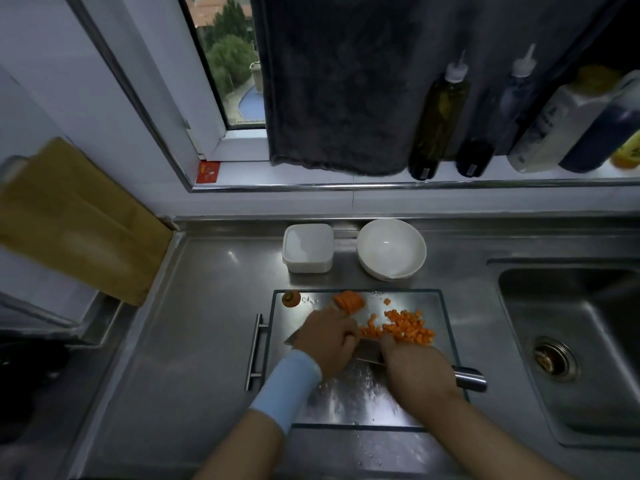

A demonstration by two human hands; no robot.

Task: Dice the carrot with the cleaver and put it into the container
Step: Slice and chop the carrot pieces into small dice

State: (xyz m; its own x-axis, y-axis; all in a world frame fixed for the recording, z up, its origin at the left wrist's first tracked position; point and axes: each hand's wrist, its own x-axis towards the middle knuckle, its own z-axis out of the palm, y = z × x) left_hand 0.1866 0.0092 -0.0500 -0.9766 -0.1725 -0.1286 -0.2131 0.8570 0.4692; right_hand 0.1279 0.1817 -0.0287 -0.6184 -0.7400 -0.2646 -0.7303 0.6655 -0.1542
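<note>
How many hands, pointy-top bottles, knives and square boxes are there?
Hands: 2, left hand and right hand
Pointy-top bottles: 2, olive bottle and dark bottle
Cleaver: 1
Square container: 1
Total: 6

- The right hand (417,370) is wrapped round the round metal handle of the steel cleaver (369,353), with the back of the hand turned up; the handle's butt is left showing behind the grip.
- The left hand (327,341) is laid over the blade ahead of that grip, fingers curled under; whether anything is held cannot be told.
- A light blue cuff (287,386) is worn on the left wrist.
</note>
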